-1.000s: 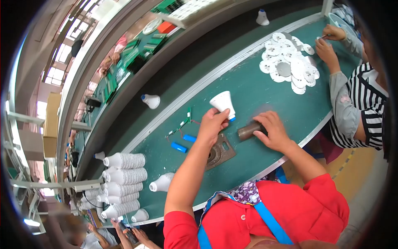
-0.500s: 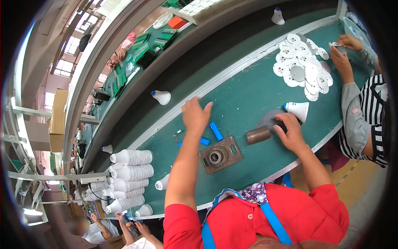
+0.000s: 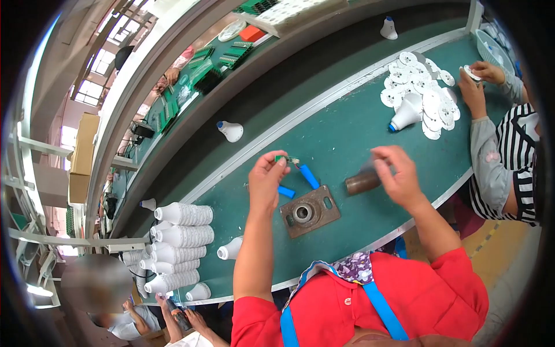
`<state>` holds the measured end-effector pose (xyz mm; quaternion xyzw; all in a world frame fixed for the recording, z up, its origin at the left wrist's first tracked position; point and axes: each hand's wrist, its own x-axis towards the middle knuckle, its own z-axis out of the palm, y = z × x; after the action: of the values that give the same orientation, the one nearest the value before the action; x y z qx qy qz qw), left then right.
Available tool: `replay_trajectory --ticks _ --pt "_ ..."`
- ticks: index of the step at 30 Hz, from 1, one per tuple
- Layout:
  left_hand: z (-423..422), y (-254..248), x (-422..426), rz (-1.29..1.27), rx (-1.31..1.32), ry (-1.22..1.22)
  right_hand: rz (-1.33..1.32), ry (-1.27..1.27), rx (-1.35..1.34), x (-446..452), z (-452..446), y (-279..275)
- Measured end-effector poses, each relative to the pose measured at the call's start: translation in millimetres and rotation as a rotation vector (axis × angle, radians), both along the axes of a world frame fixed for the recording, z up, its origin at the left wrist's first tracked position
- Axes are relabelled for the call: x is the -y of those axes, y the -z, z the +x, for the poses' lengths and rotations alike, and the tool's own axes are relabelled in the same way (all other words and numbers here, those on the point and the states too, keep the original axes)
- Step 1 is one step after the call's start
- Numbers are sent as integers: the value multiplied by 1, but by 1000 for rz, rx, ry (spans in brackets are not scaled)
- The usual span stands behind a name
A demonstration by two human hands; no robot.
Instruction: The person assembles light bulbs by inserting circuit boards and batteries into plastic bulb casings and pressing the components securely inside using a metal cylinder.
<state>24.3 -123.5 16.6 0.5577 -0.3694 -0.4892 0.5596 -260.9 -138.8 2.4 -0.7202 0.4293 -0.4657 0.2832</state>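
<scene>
My left hand [image 3: 269, 176] pinches a small green circuit board [image 3: 281, 158] with wires running from it. A blue cylindrical battery [image 3: 309, 177] lies just right of those fingers, and another blue battery [image 3: 285, 191] lies below them. My right hand [image 3: 399, 176] is closed at the fingertips on a thin grey disc [image 3: 367, 166], blurred by motion. Under that disc, a brown metal cylinder [image 3: 361, 184] lies on its side. Between my forearms sits a metal plate fixture [image 3: 315, 220] with a raised round socket.
White bulb housings [image 3: 185, 234] stand in nested stacks at the left. A blue-tipped housing [image 3: 407, 113] lies against the pile of white discs [image 3: 433, 95]. Beyond the rail, more housings [image 3: 231, 131] stand on the dark belt. A co-worker's hands [image 3: 475, 92] work at right.
My left hand has drawn back and picked up the circuit board. The blue-tipped housing near my right hand now lies by the disc pile. The grey disc has left the table.
</scene>
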Motion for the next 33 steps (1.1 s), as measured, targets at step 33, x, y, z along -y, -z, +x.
replay_trajectory --ticks 33 --pt "85 -11 -205 -11 533 -429 1166 -651 555 -93 107 3"
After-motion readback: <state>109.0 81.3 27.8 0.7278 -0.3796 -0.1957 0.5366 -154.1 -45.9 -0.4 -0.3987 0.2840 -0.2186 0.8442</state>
